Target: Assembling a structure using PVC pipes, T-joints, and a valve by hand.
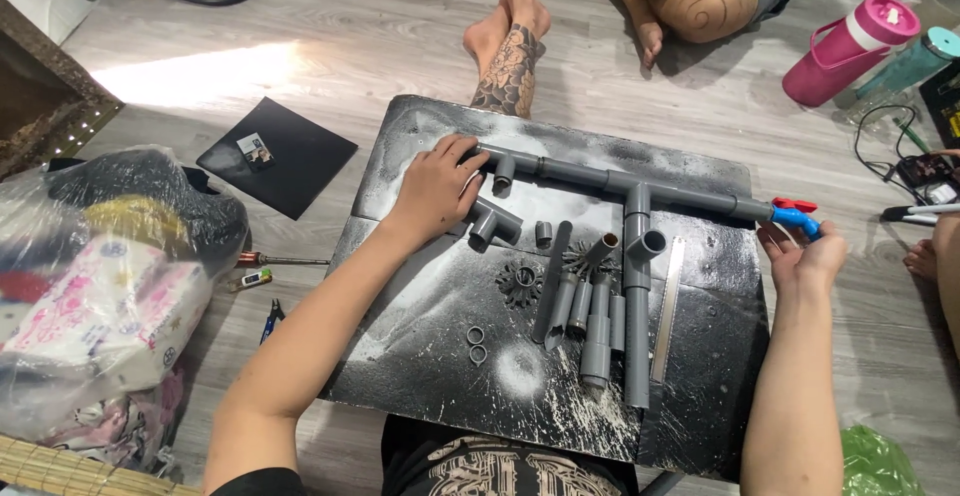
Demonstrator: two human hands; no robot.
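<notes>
While left hand (437,188) grips the grey pipe assembly (625,188), right hand (800,253) pinches its blue valve (797,219); seating the valve squarely seems next

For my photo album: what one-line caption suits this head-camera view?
Left hand and right hand grip opposite ends of a grey pipe assembly on a dusty black board, loose fittings nearby.

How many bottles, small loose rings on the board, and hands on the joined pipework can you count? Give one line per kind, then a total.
Bottles: 2, pink bottle and teal bottle
Small rings: 2
Hands on pipework: 2, left hand and right hand
Total: 6
</notes>
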